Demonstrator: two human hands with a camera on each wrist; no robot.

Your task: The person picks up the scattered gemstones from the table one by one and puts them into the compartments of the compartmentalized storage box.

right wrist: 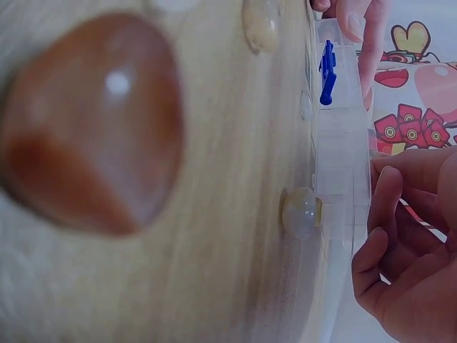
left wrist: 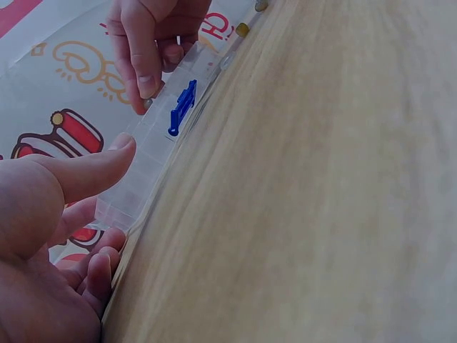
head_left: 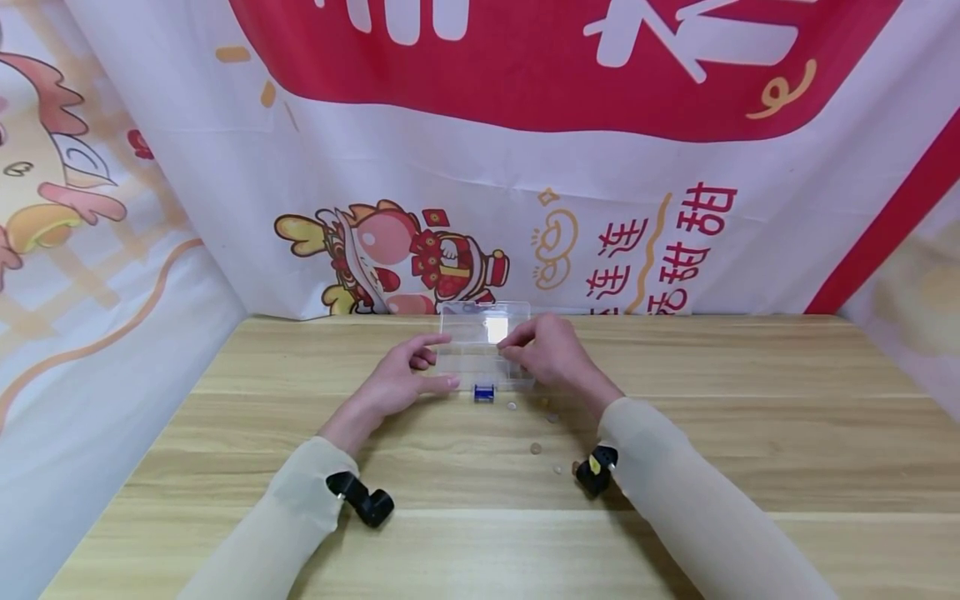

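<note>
A clear plastic compartment box lies on the table with its transparent lid raised at the back. A blue latch sits on its near side. My left hand holds the box's left end, thumb by the near edge and index finger toward the back. Over the right part of the box, my right hand pinches a small greyish stone between thumb and fingertips. In the right wrist view, the right hand's curled fingers hide that stone. What the compartments contain is too small to tell.
Several small polished stones lie in front of the box, among them a whitish one, a brownish one and a reddish-brown one close to the right wrist camera. A printed cloth hangs behind the wooden table.
</note>
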